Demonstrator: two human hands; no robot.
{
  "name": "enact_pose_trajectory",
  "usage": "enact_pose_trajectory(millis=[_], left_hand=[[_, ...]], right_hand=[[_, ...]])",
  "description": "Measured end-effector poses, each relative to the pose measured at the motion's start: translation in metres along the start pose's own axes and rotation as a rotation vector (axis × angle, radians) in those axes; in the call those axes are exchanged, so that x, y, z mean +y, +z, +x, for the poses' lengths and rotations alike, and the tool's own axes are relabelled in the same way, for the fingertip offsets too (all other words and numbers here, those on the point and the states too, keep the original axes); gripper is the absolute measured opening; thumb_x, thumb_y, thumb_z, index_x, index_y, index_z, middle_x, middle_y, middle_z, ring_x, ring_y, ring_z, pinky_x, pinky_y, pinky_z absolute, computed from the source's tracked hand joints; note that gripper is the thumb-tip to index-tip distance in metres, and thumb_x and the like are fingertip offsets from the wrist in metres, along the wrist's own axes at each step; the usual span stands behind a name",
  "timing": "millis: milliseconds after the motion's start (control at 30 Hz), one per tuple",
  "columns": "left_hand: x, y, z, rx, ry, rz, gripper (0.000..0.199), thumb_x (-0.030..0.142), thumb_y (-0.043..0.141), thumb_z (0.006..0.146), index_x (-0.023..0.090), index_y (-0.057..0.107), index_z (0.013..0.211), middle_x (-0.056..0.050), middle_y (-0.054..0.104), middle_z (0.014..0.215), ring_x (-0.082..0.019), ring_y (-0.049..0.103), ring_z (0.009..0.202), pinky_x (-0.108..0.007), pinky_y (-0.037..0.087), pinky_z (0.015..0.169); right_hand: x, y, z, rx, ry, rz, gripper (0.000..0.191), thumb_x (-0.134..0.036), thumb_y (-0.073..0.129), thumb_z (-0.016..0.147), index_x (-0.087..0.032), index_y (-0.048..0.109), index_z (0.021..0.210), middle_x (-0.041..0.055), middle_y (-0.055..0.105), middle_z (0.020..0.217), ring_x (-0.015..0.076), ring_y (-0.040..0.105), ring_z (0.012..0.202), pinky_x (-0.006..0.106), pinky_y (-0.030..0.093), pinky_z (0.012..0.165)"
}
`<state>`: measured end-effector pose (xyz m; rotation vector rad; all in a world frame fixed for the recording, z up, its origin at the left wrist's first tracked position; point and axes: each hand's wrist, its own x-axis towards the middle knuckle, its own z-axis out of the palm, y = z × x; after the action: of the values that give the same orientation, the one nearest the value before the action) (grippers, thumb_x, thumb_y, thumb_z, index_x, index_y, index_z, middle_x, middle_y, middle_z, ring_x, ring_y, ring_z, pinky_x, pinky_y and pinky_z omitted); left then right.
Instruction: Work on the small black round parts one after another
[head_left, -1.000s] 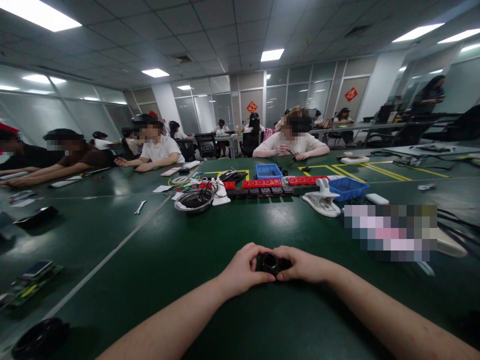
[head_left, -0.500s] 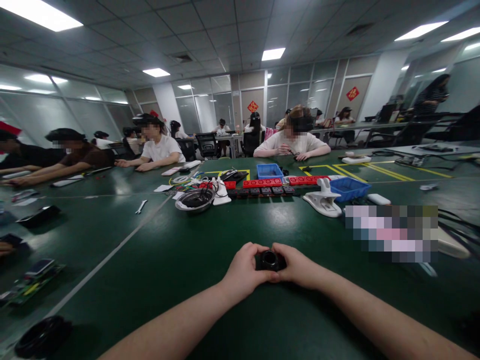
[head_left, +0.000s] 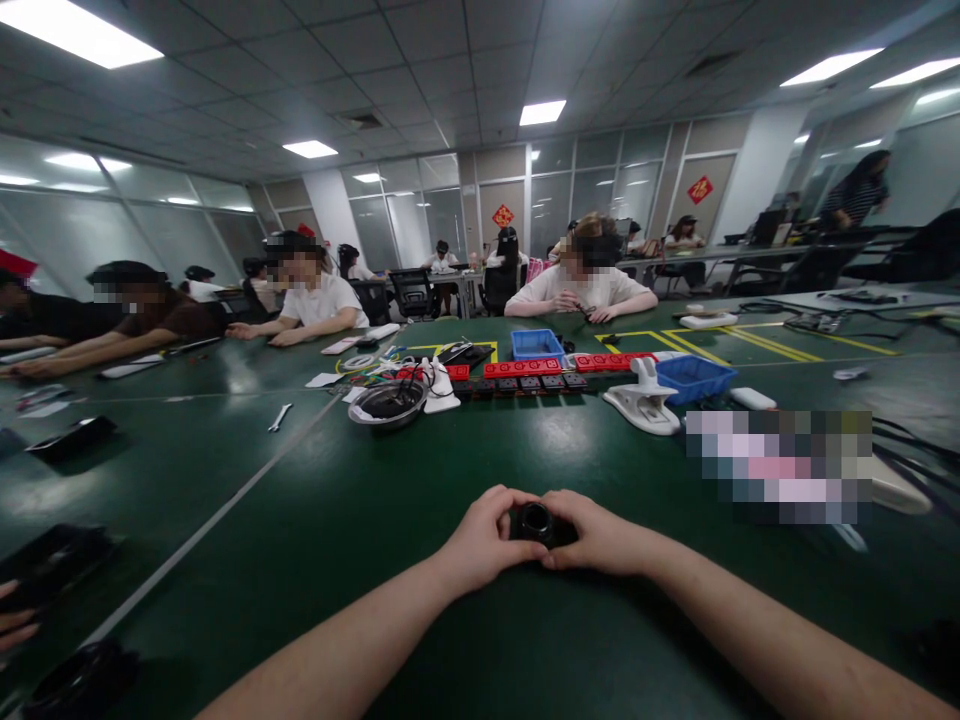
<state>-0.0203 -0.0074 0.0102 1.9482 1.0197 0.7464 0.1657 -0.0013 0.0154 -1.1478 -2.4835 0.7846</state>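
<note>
A small black part with a round, ring-shaped opening is on or just above the green table, straight in front of me. My left hand is curled round its left side, fingers at the back and thumb across the front. From the other side my right hand grips the same part, its thumb close to the left thumb. The fingers cover much of the part's sides. Whether its underside touches the table I cannot tell.
Beyond my hands are a metal bowl, red socket strips, a white clamp-like stand and blue bins. A wrench lies left. At the left edge a co-worker's hand is near a black tray.
My hands still hold the black part, with a slight shift of fingers and thumbs. At left, a black tray now shows where a green circuit board was visible.
</note>
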Motion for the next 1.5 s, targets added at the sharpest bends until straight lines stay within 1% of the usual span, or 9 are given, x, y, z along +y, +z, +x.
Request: enact_pose_trajectory(millis=[200,433,700,867,1033,1133,1233,1367,1500], left_hand=[[-0.001,0.001,0.000,-0.019,-0.014,-0.004,0.044,0.031,0.067,0.059,0.022,0.053,0.100,0.002,0.040,0.079,-0.005,0.035,0.054,-0.017,0.030,0.049],[0.002,0.001,-0.002,-0.010,-0.024,-0.044,0.044,0.030,0.067,0.059,0.021,0.054,0.100,0.002,0.040,0.081,-0.005,0.035,0.054,-0.017,0.030,0.048],[0.002,0.006,-0.003,0.076,-0.083,0.000,0.046,0.033,0.071,0.052,0.017,0.055,0.091,0.001,0.044,0.079,-0.007,0.037,0.054,-0.018,0.030,0.048],[0.002,0.014,-0.004,0.227,-0.066,0.086,0.039,0.024,0.071,0.052,0.017,0.053,0.087,-0.001,0.049,0.086,-0.016,0.047,0.078,-0.026,0.037,0.068],[0.005,0.013,-0.002,0.275,-0.070,0.161,0.037,0.026,0.070,0.053,0.017,0.053,0.084,-0.001,0.049,0.084,-0.017,0.047,0.079,-0.027,0.037,0.069],[0.005,0.008,-0.002,0.200,-0.031,0.146,0.038,0.029,0.070,0.054,0.017,0.054,0.087,0.000,0.048,0.083,-0.014,0.046,0.070,-0.024,0.036,0.062],[0.003,0.003,-0.004,0.087,-0.018,0.097,0.042,0.033,0.069,0.055,0.017,0.054,0.090,0.001,0.045,0.079,-0.008,0.039,0.056,-0.020,0.032,0.051],[0.004,0.000,-0.005,0.013,-0.003,0.043,0.043,0.036,0.068,0.057,0.017,0.053,0.093,0.001,0.043,0.080,-0.007,0.038,0.056,-0.018,0.031,0.048],[0.007,-0.001,-0.005,0.030,0.040,0.104,0.040,0.035,0.068,0.058,0.017,0.053,0.090,-0.001,0.045,0.083,-0.011,0.043,0.067,-0.021,0.035,0.056]], right_hand=[[0.005,-0.006,0.001,-0.078,-0.083,0.084,0.025,-0.026,0.060,0.067,-0.016,0.056,0.090,0.0028,0.053,0.089,0.0175,0.047,0.084,0.029,0.036,0.075],[0.006,-0.002,0.002,-0.050,-0.085,0.106,0.022,-0.025,0.060,0.067,-0.015,0.056,0.086,0.0018,0.053,0.084,0.0171,0.047,0.082,0.028,0.036,0.073],[0.005,0.008,0.004,0.053,0.058,-0.027,0.031,-0.038,0.065,0.058,-0.016,0.051,0.075,-0.0010,0.050,0.071,0.0129,0.045,0.065,0.021,0.032,0.054],[-0.007,0.020,0.008,0.185,0.184,-0.233,0.034,-0.043,0.063,0.056,-0.017,0.047,0.068,0.0008,0.050,0.066,0.0140,0.045,0.061,0.022,0.029,0.051],[-0.019,0.027,0.008,0.251,0.280,-0.396,0.029,-0.044,0.056,0.063,-0.017,0.050,0.072,0.0042,0.053,0.067,0.0181,0.048,0.065,0.026,0.031,0.055],[-0.018,0.025,0.005,0.249,0.189,-0.328,0.038,-0.046,0.059,0.061,-0.016,0.051,0.083,0.0055,0.054,0.079,0.0202,0.049,0.075,0.028,0.034,0.063],[-0.011,0.017,0.000,0.176,0.041,-0.168,0.050,-0.044,0.064,0.057,-0.018,0.050,0.096,0.0047,0.053,0.091,0.0201,0.048,0.083,0.030,0.035,0.071],[-0.001,0.005,-0.002,0.013,-0.046,-0.006,0.033,-0.035,0.062,0.063,-0.017,0.054,0.090,0.0022,0.053,0.087,0.0179,0.048,0.081,0.028,0.036,0.071],[0.002,-0.001,0.000,-0.045,-0.062,0.078,0.027,-0.030,0.060,0.066,-0.017,0.055,0.089,0.0015,0.053,0.087,0.0175,0.047,0.083,0.027,0.036,0.072]])
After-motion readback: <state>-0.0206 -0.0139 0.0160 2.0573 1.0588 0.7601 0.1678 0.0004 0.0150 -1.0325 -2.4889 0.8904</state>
